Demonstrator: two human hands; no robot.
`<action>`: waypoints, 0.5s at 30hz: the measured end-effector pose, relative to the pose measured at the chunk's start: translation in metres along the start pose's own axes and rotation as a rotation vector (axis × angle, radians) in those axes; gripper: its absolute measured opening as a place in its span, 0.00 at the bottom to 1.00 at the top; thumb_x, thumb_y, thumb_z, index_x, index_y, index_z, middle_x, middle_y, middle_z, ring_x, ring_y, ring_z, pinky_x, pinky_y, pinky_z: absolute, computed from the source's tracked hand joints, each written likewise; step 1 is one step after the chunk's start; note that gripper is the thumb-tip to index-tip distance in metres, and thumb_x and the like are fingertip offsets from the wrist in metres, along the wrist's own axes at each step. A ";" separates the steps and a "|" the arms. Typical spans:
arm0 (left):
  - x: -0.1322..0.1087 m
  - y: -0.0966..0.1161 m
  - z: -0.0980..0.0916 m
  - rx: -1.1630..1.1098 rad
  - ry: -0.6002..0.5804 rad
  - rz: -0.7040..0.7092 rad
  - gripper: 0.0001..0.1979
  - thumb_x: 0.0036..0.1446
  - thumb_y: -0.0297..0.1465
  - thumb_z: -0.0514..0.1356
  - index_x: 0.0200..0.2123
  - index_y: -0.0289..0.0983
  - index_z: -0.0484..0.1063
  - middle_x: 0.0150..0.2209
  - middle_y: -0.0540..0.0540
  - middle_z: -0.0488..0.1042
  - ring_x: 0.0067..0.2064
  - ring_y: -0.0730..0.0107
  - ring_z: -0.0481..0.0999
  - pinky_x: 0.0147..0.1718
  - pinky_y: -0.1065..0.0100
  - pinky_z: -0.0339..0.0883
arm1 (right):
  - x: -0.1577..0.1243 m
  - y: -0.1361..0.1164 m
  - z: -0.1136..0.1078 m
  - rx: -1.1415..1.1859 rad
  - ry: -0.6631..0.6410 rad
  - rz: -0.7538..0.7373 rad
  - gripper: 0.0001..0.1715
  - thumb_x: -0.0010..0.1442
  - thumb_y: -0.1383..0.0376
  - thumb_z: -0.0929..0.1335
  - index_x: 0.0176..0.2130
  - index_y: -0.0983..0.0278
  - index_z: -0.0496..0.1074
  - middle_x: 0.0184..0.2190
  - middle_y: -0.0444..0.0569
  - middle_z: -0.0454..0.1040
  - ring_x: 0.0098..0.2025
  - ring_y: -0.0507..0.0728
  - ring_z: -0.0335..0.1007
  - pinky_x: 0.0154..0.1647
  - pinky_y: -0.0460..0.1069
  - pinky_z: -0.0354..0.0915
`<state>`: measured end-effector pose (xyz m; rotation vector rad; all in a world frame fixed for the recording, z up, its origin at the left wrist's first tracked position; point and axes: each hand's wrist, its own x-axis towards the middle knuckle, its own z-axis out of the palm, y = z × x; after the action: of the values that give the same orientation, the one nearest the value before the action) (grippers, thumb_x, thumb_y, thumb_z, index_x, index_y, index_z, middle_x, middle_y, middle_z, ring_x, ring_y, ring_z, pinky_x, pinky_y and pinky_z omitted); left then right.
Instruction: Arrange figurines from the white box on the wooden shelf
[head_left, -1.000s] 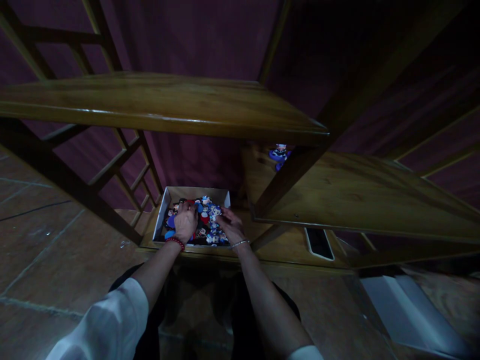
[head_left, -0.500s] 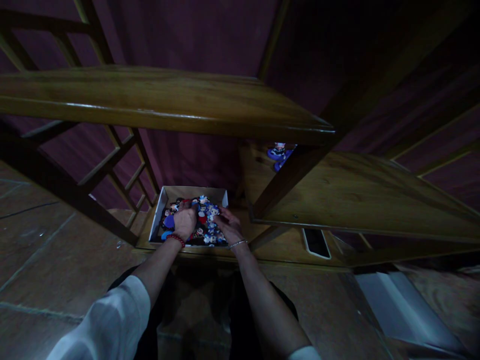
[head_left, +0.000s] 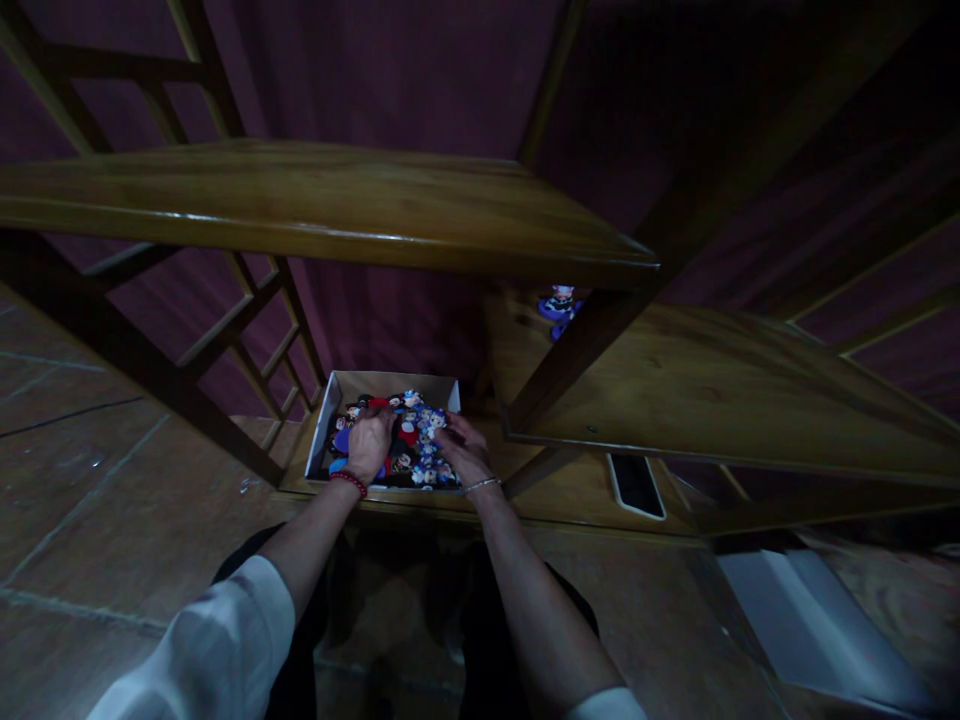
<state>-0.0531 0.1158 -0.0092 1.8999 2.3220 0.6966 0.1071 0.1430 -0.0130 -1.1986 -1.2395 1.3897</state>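
An open cardboard box (head_left: 321, 432) with white sides stands on the low wooden shelf, filled with small doll-like figurines in red, black, purple, white and blue. Over the left half of the box, my left hand (head_left: 369, 442) reaches palm down, its fingers curled in among the red and black figurines. What those fingers hold, if anything, is hidden. My right hand (head_left: 466, 450) comes over the box's right side. Its thumb and fingers close round a white and blue figurine (head_left: 436, 421) at the edge of the pile.
A wooden shelf board (head_left: 330, 205) runs above the box, with lattice bars (head_left: 232, 330) at left. On the low shelf at right lies a phone (head_left: 635, 485). A purple figurine (head_left: 556, 308) stands on the middle shelf (head_left: 697, 385). A pale flat item (head_left: 817, 620) lies lower right.
The whole view has shifted slightly, so the box appears a little further right. Both hands stay in the box, with only small finger movements among the figurines.
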 end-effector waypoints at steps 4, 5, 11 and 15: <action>-0.003 0.001 0.000 -0.079 0.020 -0.077 0.18 0.57 0.36 0.46 0.43 0.36 0.69 0.37 0.40 0.73 0.38 0.65 0.72 0.38 0.68 0.61 | 0.001 0.003 -0.002 0.007 0.002 0.016 0.29 0.41 0.57 0.68 0.44 0.63 0.66 0.37 0.48 0.73 0.36 0.55 0.69 0.35 0.48 0.66; -0.004 0.000 0.001 -0.120 0.019 -0.100 0.18 0.57 0.37 0.46 0.43 0.37 0.69 0.37 0.41 0.74 0.38 0.65 0.72 0.37 0.68 0.62 | 0.000 0.002 -0.003 0.008 0.002 0.029 0.30 0.41 0.58 0.68 0.45 0.62 0.66 0.37 0.47 0.73 0.35 0.55 0.69 0.33 0.47 0.66; -0.009 -0.004 0.007 -0.558 -0.040 -0.279 0.15 0.54 0.36 0.50 0.39 0.36 0.71 0.33 0.45 0.75 0.32 0.69 0.73 0.30 0.72 0.63 | -0.002 0.000 -0.007 0.033 -0.011 0.011 0.30 0.42 0.60 0.68 0.47 0.59 0.65 0.36 0.44 0.72 0.31 0.52 0.68 0.30 0.46 0.66; -0.014 -0.002 0.007 -0.862 -0.098 -0.416 0.13 0.51 0.34 0.53 0.35 0.34 0.71 0.25 0.48 0.74 0.24 0.72 0.72 0.21 0.74 0.62 | -0.001 0.005 -0.007 0.045 -0.001 0.020 0.30 0.41 0.60 0.69 0.46 0.60 0.65 0.35 0.45 0.72 0.31 0.52 0.68 0.29 0.46 0.66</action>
<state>-0.0492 0.1039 -0.0192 1.0136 1.7912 1.2288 0.1136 0.1421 -0.0178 -1.1824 -1.1933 1.4255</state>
